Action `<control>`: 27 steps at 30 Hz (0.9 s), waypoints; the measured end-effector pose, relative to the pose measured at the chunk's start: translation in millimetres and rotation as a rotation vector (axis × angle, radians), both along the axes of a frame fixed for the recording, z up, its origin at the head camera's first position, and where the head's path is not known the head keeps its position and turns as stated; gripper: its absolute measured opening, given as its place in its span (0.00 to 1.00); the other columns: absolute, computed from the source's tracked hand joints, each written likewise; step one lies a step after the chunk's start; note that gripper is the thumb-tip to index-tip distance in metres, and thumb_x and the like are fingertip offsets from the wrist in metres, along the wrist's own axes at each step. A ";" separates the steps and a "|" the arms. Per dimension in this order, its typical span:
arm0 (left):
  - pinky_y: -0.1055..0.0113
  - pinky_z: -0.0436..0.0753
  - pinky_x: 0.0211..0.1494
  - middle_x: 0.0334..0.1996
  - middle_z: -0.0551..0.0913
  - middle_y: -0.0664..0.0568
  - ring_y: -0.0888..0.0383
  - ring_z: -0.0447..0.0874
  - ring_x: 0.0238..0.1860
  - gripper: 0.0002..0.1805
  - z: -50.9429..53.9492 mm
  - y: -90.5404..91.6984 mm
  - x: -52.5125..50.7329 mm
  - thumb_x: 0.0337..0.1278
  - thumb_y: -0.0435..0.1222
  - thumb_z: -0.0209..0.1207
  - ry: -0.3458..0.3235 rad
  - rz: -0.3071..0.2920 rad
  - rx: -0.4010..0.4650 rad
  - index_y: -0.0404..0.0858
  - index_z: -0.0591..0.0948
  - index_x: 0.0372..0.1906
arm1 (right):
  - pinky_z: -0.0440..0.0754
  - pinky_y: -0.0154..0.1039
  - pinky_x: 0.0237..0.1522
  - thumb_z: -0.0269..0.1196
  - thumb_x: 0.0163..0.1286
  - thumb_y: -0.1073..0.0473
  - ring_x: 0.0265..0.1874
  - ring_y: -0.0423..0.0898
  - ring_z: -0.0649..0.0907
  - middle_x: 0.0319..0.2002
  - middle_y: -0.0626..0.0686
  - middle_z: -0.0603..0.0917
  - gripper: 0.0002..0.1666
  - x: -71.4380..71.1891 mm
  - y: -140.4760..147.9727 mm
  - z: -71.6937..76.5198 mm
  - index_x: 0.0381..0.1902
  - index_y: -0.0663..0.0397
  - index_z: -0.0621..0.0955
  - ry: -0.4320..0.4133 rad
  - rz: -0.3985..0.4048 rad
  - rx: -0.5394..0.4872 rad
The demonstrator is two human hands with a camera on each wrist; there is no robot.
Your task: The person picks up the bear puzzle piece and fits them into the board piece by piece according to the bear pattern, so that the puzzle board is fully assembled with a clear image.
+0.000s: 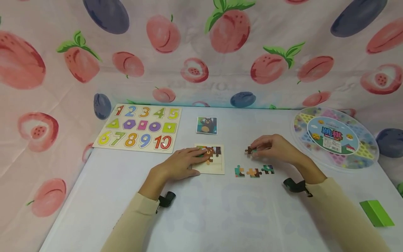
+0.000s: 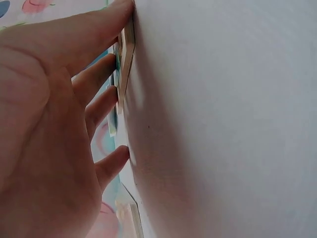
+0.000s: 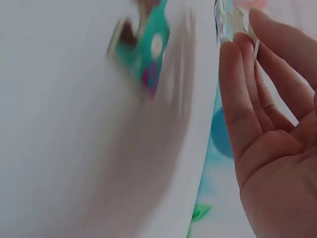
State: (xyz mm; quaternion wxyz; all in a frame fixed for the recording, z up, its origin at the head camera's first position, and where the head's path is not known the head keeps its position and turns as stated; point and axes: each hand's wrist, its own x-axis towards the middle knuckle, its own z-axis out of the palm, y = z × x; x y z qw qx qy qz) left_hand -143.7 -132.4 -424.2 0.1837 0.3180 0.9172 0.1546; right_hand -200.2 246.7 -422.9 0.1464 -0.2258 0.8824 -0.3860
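My left hand (image 1: 176,165) rests with extended fingers on a small wooden puzzle tray (image 1: 217,170). Inside the tray, along its upper part, lie joined bear pieces (image 1: 211,153), partly covered by the fingertips. To the right of the tray, my right hand (image 1: 277,148) pinches a dark brown jigsaw piece (image 1: 249,150) between thumb and fingers, above the table. The right wrist view shows the pale back of this piece (image 3: 241,20). Below that hand lie three loose jigsaw pieces (image 1: 253,173), in teal, orange and brown. A square bear picture card (image 1: 206,126) lies behind the tray.
A number-and-shape peg board (image 1: 148,127) lies at the back left. At the back right is a round Chinese checkers set (image 1: 333,136) under clear plastic. A green block (image 1: 376,213) sits near the right edge. A fruit-print cloth (image 1: 220,70) hangs behind the white table.
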 end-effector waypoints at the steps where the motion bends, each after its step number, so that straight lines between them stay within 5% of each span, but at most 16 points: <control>1: 0.41 0.59 0.82 0.82 0.57 0.57 0.48 0.52 0.84 0.35 -0.6 -0.3 -0.2 0.69 0.48 0.61 -0.003 0.000 0.004 0.55 0.65 0.78 | 0.85 0.28 0.41 0.74 0.62 0.59 0.38 0.32 0.86 0.49 0.57 0.90 0.14 -0.2 -3.9 -0.5 0.47 0.52 0.89 -0.001 -0.002 -0.013; 21: 0.39 0.58 0.82 0.82 0.57 0.58 0.48 0.51 0.84 0.34 2.0 -0.6 0.1 0.68 0.48 0.61 -0.033 0.026 0.026 0.56 0.67 0.77 | 0.85 0.28 0.39 0.74 0.60 0.63 0.38 0.41 0.87 0.51 0.57 0.89 0.13 5.0 -74.0 2.4 0.44 0.55 0.91 0.104 0.012 -0.032; 27: 0.39 0.58 0.82 0.83 0.56 0.59 0.48 0.50 0.84 0.34 1.4 -0.5 0.4 0.68 0.48 0.61 -0.052 0.034 0.021 0.56 0.66 0.77 | 0.85 0.30 0.40 0.72 0.64 0.62 0.41 0.45 0.88 0.54 0.56 0.88 0.12 9.9 -88.9 1.0 0.46 0.55 0.90 0.044 0.030 -0.013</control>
